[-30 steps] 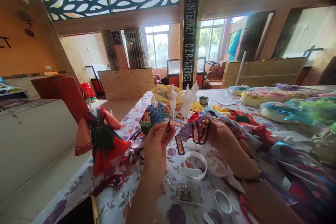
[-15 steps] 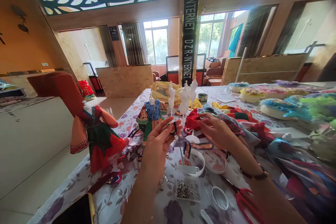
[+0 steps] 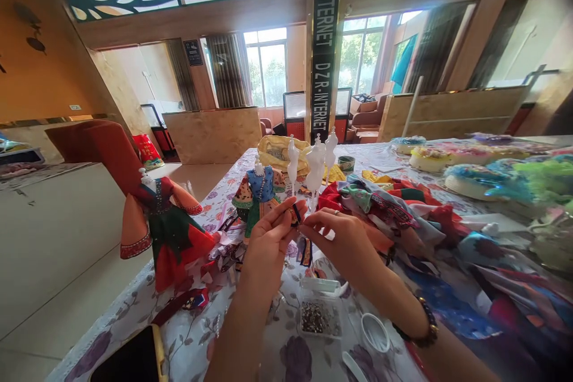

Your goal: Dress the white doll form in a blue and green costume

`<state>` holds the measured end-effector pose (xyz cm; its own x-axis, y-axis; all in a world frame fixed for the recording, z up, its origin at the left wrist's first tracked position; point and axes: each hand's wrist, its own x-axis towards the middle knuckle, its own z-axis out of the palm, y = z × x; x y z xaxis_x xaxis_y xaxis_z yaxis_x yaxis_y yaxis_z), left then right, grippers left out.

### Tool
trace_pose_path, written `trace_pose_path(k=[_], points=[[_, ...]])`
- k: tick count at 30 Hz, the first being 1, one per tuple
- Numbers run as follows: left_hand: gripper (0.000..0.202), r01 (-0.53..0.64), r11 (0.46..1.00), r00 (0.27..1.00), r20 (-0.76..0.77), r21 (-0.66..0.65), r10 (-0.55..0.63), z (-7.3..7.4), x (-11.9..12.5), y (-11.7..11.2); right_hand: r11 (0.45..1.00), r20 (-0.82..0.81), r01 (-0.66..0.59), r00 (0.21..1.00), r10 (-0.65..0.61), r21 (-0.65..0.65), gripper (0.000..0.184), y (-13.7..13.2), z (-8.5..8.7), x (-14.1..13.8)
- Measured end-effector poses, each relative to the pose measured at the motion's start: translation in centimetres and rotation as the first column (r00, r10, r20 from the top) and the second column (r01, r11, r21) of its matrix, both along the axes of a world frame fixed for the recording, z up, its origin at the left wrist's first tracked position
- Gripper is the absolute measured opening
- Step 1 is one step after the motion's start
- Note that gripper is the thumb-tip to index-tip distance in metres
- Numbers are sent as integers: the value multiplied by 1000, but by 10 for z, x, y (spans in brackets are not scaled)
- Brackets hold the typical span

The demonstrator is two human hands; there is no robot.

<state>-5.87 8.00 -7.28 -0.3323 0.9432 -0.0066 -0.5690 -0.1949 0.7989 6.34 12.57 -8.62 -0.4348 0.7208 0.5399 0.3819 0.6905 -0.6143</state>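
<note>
My left hand and my right hand meet above the flowered tablecloth, fingertips pinched together on a small strip of patterned ribbon that hangs down between them. Just beyond stand a small doll form in a blue and green dress and three bare white doll forms. Below my hands lies a clear box of small metal beads.
A larger doll form in a red and green dress stands at the left table edge. A heap of colourful fabric lies right. A dark phone lies at the near left corner. Fluffy round items sit far right.
My right hand let go of the wider patterned cloth, reached to the fabric heap, then came back to meet my left hand. The strip now hangs shorter between both hands.
</note>
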Motion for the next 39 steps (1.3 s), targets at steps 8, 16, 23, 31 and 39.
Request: trace_pose_path(k=[8, 16, 23, 31, 39], points=[[23, -58, 998, 997, -52, -3, 58, -2, -2, 1, 999, -4, -19, 1000, 19, -30, 5, 3, 4, 8], [23, -75, 997, 988, -134, 4, 75, -4, -4, 2, 997, -21, -56, 998, 55, -52, 9, 4, 8, 12], [23, -200, 980, 975, -99, 4, 199, 0, -24, 1, 991, 50, -54, 997, 61, -123, 14, 10, 9, 30], [22, -158, 987, 972, -170, 19, 159, 3, -32, -4, 845, -23, -346, 929, 370, -407, 17, 5, -7, 10], [23, -169, 985, 922, -346, 43, 174, 10, -41, -17, 840, -49, -373, 921, 386, -394, 21, -26, -39, -38]])
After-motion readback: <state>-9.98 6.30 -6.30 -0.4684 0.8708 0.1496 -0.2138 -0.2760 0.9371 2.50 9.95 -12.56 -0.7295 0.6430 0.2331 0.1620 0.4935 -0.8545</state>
